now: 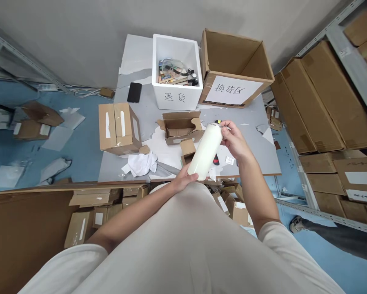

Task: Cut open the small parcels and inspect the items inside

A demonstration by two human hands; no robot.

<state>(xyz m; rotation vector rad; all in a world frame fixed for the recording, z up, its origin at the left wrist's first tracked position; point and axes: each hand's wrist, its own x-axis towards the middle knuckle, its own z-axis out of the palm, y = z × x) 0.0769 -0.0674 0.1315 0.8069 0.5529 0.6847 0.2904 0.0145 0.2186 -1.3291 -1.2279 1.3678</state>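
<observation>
Over at the near edge of the table (247,151), the left hand (185,178) has its fingers part-curled around the lower end of a white cylinder (206,151), while the right hand (232,139) pinches its upper end, thumb and fingers nearly closed on the rim. The cylinder lies tilted between the two hands, upper end toward one o'clock. Just beyond it, at eleven o'clock, sits an open small carton (183,128). Crumpled white paper (141,163) lies at ten o'clock from the left hand, with a taped brown box (119,128) behind it. Farther off at eleven is a black phone (134,92). Toward twelve stand a filled white foam box (177,92) and, beside it, a large open cardboard box (236,77).
</observation>
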